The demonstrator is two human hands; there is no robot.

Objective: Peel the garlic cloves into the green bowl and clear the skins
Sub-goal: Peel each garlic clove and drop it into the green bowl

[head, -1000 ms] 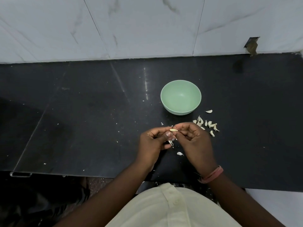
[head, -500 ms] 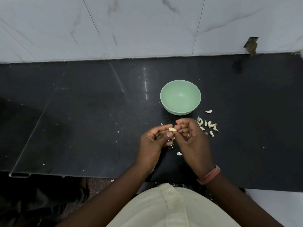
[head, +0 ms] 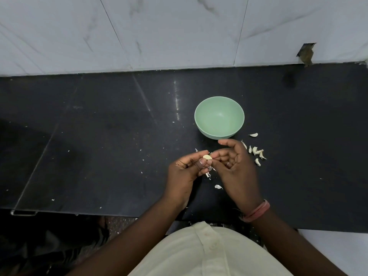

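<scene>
L hand (head: 185, 168) pinches a pale garlic clove (head: 207, 157) between thumb and forefinger, thumbnail right against it; other fingers curled in under. R hand (head: 233, 164) sits just beside, fingertips (head: 214, 156) at the clove's far end, picking at it w/ the rest of the hand half-spread and forefinger lifted toward the bowl; whether it actually has skin nipped between the tips I can't tell. Clove looks mostly bare, smooth, yellowish. Judgement: v. light, firm but small and curved, so once peeled it's slick and prone to squirt out of a hard pinch; best held across its flat sides near the fat end, leaving the tip free for the nail to lift skin. Skin itself prob. papery, brittle, near weightless, clings to damp fingers, tears in bits rather than one piece. Directly under the hands: shreds of skin (head: 208, 174) on the black bench (head: 99, 146), one larger flake (head: 218, 187) nearer the person. Just beyond the R hand, the green bowl (head: 199, 116), upright, nothing visible inside, so no clove dropped in yet by the look of it. To the R of the hand, a loose cluster of unpeeled cloves (head: 256, 151) on the bench, one more clove (head: 253, 134) apart, near the bowl's base. Tiny white flecks scattered wider over the bench; clearing those will need a sweep w/ the palm edge, not picking, as I see it. Pink band (head: 257, 212) on R wrist. White marble-look wall (head: 179, 32) behind.
</scene>
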